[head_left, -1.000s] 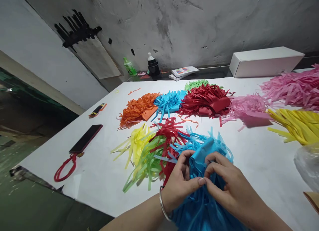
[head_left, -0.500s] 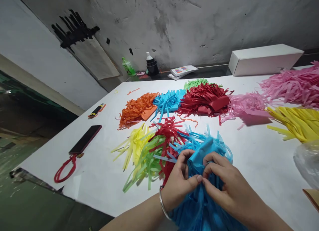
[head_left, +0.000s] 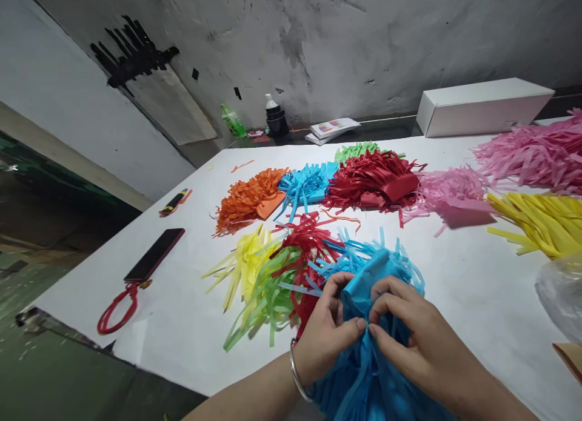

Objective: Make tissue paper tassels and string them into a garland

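A blue fringed paper tassel (head_left: 361, 288) is between my two hands near the front of the table, its strips spreading above and hanging below. My left hand (head_left: 334, 330), with a silver bangle at the wrist, is closed on its left side. From the right, my right hand (head_left: 407, 330) pinches the same blue paper, thumb and fingertips close to my left thumb. Beside my left hand lie red (head_left: 304, 245), light green (head_left: 273, 294) and yellow (head_left: 248, 260) strip bundles. What my fingertips grip exactly is partly hidden.
Behind lie orange (head_left: 250, 197), blue (head_left: 309, 182), dark red (head_left: 373, 182) and pink fringe bundles (head_left: 454, 194), with yellow fringe (head_left: 541, 224) at right. A phone (head_left: 154, 254) with a red strap and a cutter (head_left: 173, 202) lie left. A white box (head_left: 482, 109) stands by the wall.
My thumbs have parted slightly, with a bit of blue paper now showing between them. Otherwise the hands and bundles stay in place; the view has shifted a little.
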### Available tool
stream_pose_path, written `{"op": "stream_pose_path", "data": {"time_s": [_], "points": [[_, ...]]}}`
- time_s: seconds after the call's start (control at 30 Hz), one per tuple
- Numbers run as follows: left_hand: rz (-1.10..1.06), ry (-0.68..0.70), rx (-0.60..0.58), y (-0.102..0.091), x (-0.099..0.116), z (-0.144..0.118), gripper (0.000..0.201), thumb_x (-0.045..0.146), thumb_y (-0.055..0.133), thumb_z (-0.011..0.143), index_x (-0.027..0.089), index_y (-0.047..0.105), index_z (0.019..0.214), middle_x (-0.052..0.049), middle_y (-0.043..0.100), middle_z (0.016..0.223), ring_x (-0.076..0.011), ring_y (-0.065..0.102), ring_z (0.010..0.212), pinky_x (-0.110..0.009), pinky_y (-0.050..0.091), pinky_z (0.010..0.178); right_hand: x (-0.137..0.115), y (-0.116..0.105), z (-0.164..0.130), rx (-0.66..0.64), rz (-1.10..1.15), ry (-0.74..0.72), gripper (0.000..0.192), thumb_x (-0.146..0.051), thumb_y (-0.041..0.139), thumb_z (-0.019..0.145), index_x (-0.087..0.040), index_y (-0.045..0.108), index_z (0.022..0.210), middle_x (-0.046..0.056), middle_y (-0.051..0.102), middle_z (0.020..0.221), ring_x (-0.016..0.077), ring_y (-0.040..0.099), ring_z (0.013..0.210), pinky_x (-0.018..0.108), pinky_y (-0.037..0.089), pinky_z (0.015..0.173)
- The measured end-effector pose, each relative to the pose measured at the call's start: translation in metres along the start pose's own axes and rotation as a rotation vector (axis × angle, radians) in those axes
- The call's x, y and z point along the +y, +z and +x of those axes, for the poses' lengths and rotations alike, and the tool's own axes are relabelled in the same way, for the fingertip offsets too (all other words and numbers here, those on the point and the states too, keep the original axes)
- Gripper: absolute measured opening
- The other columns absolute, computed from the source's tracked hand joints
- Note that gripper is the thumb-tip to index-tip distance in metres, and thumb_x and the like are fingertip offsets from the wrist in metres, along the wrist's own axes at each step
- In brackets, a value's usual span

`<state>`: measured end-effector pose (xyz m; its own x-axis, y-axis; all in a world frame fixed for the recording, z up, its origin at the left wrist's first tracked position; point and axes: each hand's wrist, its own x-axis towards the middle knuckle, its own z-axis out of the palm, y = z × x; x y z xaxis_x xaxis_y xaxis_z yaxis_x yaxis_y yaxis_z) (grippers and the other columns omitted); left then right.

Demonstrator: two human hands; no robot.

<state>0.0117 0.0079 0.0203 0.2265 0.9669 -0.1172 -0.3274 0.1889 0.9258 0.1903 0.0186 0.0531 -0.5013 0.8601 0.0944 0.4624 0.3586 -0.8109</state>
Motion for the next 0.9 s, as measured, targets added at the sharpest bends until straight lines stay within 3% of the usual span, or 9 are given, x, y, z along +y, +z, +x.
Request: {"op": "stream_pose_path", "data": {"time_s": [0.23, 0.47, 0.67, 0.9], "points": [[0.069, -0.011, 0.038, -0.0032, -0.0029, -0.0019, 0.059, 0.041, 0.086, 0.071, 0.024, 0.056, 0.119, 0.000, 0.061, 0.089, -0.0155, 0.055, 0.077, -0.025, 0.043, 0.070, -0.0020, -0.0028, -0.0005, -0.022, 0.039, 0.034, 0.011, -0.021, 0.051, 0.090, -0.024, 0.059, 0.084, 0.004, 0.056, 0.106, 0.0204, 0.055, 0.095, 0.034, 0.046, 0.076], [0.001, 0.010, 0.005, 0.0021, 0.0025, -0.0011, 0.055, 0.038, 0.086, 0.071, 0.023, 0.057, 0.115, -0.003, 0.063, 0.104, -0.0171, 0.058, 0.088, -0.026, 0.045, 0.081, -0.0019, -0.0027, -0.0004, -0.044, 0.044, 0.054, 0.010, -0.024, 0.052, 0.091, -0.024, 0.060, 0.084, 0.004, 0.055, 0.107, 0.0207, 0.055, 0.096, 0.034, 0.047, 0.075], [0.038, -0.002, 0.003, -0.0012, -0.0012, -0.0007, 0.055, 0.034, 0.085, 0.072, 0.022, 0.054, 0.117, -0.002, 0.062, 0.100, -0.0137, 0.056, 0.079, -0.023, 0.043, 0.070, 0.0000, -0.0025, 0.0003, -0.015, 0.054, 0.052, 0.006, -0.027, 0.059, 0.088, -0.025, 0.061, 0.083, 0.003, 0.056, 0.107, 0.0218, 0.055, 0.098, 0.037, 0.045, 0.082], [0.017, 0.017, -0.016, 0.0009, -0.0012, 0.0007, 0.053, 0.032, 0.085, 0.074, 0.022, 0.054, 0.116, -0.003, 0.062, 0.105, -0.0139, 0.057, 0.085, -0.023, 0.044, 0.076, 0.0019, 0.0000, 0.0000, 0.010, 0.056, 0.037, 0.007, -0.026, 0.059, 0.088, -0.024, 0.061, 0.081, 0.003, 0.057, 0.105, 0.0216, 0.056, 0.098, 0.038, 0.046, 0.083]]}}
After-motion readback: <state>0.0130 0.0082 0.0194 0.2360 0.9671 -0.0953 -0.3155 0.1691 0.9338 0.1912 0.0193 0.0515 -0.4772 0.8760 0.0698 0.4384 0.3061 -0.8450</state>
